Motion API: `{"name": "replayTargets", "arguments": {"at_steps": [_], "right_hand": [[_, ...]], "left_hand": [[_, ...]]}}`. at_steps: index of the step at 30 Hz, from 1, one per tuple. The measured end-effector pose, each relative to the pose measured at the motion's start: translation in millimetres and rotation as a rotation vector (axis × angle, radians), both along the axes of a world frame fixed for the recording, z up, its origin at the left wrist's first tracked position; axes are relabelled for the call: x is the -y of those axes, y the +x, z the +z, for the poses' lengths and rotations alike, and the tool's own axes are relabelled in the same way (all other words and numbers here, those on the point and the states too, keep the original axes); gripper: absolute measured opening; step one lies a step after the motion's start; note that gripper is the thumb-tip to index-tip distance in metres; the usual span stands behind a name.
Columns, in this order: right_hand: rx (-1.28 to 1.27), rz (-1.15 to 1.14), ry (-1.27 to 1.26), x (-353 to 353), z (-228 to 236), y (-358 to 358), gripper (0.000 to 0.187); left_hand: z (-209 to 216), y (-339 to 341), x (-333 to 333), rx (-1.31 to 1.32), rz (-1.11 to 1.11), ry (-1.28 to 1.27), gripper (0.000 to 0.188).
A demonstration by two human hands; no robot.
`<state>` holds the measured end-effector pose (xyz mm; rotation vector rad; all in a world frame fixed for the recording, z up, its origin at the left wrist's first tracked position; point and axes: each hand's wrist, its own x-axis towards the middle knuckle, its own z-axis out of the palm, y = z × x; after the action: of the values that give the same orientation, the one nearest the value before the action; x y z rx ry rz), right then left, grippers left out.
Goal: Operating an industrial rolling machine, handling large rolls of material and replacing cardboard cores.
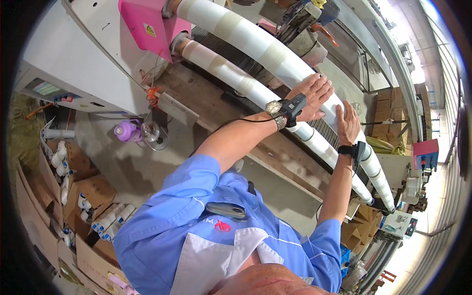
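Two long white rolls, banded with beige tape at intervals, run side by side from upper left to lower right. My left hand [310, 96] lies across the far, thicker roll [255, 44], its fingers stretched out and slightly apart. My right hand [348, 125] rests further along that same roll, fingers extended and thumb apart. Neither hand grips anything. Below them, the nearer, thinner roll [221, 69] passes under my left wrist. A watch and a black strapped device are on my left wrist, and another black device is on the right.
A pink guard [147, 29] stands at the rolls' left end, beside a white machine cabinet [73, 64]. A wooden ledge [275, 162] runs between me and the rolls. Cardboard boxes with several small white rolls [110, 219] sit lower left, and a purple jug [127, 131] stands nearby.
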<state>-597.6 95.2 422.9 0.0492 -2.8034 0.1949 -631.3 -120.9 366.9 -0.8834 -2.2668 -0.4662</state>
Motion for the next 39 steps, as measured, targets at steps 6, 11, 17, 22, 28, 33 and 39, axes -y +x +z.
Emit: {"name": "replayTargets", "arguments": {"at_steps": [6,11,17,22,28,33,39], "right_hand": [[0.012,0.003,0.000,3,-1,0,0.055],[-0.031,0.049,-0.014,-4,-2,5,0.056],[0.094,-0.002,-0.075,7,10,-4,0.058],[0.133,-0.048,-0.057,18,11,-13,0.070],[0.064,-0.067,-0.090,-1,0,-6,0.069],[-0.018,-0.062,-0.069,-4,-9,-5,0.065],[0.029,-0.083,-0.025,1,0,-1,0.061]], "left_hand": [[2,-4,3,0.008,-0.067,0.112,0.081],[12,-4,0,0.017,-0.077,0.036,0.089],[31,-20,4,0.130,-0.216,0.112,0.080],[21,-38,3,-0.079,-0.109,0.106,0.060],[24,-40,-18,0.029,-0.045,-0.029,0.058],[18,-39,-20,0.005,-0.095,0.059,0.057],[19,-36,-22,-0.020,-0.065,0.062,0.058]]}}
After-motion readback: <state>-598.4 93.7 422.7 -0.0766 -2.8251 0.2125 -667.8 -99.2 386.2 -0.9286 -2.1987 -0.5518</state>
